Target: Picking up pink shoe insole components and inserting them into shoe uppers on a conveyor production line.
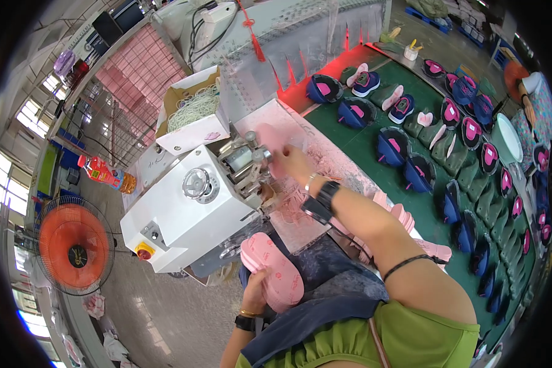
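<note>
My left hand [257, 294] is closed round a small stack of pink insoles [277, 273], held low in front of the machine. The insoles carry a red print. Up at the head of a white bench machine [184, 205], my right hand [295, 164] grips a pink insole [268, 136], somewhat blurred, against the metal rollers [241, 158]. My right fingertips are partly hidden behind the hand. Pink dust and shavings [334, 162] cover the board beside the rollers.
More pink insoles [403, 219] lie under my right forearm. Cords fill a white box [165, 136] behind the machine. A bottle [107, 173] and an orange fan [73, 245] are at left. Shoe uppers [394, 146] line a green conveyor [374, 178]; another person [536, 110] stands beyond.
</note>
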Tool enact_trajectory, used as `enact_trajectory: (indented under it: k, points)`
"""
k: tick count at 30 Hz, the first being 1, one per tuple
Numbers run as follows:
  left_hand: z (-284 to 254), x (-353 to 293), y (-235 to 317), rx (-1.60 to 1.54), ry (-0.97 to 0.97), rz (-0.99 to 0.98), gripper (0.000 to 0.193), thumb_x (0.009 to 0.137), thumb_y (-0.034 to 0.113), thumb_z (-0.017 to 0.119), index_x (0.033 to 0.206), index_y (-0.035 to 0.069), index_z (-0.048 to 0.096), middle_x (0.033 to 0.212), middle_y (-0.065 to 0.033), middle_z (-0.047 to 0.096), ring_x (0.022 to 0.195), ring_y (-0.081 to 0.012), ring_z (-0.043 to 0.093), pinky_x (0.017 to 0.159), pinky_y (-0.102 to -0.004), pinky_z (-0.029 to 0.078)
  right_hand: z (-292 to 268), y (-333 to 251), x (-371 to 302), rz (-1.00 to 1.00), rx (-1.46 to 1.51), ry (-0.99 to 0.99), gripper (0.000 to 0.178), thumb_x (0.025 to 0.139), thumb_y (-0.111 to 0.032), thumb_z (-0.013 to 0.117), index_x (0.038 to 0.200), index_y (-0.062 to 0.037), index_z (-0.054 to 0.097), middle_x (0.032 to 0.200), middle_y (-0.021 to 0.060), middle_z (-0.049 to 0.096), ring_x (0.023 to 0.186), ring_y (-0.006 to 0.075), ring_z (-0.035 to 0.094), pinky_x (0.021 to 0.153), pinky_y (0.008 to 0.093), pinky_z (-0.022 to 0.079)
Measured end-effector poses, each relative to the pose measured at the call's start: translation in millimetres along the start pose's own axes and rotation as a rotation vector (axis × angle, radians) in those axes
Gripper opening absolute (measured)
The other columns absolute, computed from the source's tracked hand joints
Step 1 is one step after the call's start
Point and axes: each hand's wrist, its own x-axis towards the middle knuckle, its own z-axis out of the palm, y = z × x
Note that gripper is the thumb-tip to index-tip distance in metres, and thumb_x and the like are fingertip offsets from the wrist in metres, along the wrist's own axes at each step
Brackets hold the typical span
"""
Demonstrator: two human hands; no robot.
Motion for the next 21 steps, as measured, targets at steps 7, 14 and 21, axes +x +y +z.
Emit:
enact_trajectory:
  k: [7, 14, 21]
  points:
    - [-4, 8, -14, 0.232, 0.002, -0.021, 0.038, 0.091, 0.011, 0.060, 0.128, 0.000, 0.056, 0.117, -0.0082, 0.066, 0.105, -0.0233, 0.065, 0.093, -0.0365, 0.054, -79, 19, 18, 0.059, 0.498, 0.323, 0.029, 0.099, -0.026, 0.056, 0.092, 0.0020, 0.057, 0.071, 0.0109, 0.063, 0.047, 0.0208, 0.061, 0.044, 0.0331, 0.048]
    - [10, 8, -11, 0.189, 0.008, -0.239, 0.044, 0.088, 0.021, 0.059, 0.126, -0.001, 0.055, 0.118, -0.0142, 0.065, 0.107, -0.0302, 0.064, 0.095, -0.0449, 0.052, -326, 164, -58, 0.348, 0.163, 0.810, 0.021, 0.100, -0.020, 0.050, 0.109, -0.0015, 0.046, 0.073, 0.0177, 0.065, 0.053, 0.0263, 0.069, 0.042, 0.0356, 0.051]
    - [36, 22, -18, 0.195, -0.008, -0.156, 0.053, 0.086, 0.024, 0.058, 0.134, 0.004, 0.049, 0.120, -0.0142, 0.062, 0.110, -0.0313, 0.062, 0.096, -0.0469, 0.051, -506, 317, -152, 0.559, -0.369, 1.002, 0.039, 0.083, -0.018, 0.066, 0.116, 0.0001, 0.059, 0.101, 0.0322, 0.068, 0.097, 0.0468, 0.066, 0.090, 0.0459, 0.053]
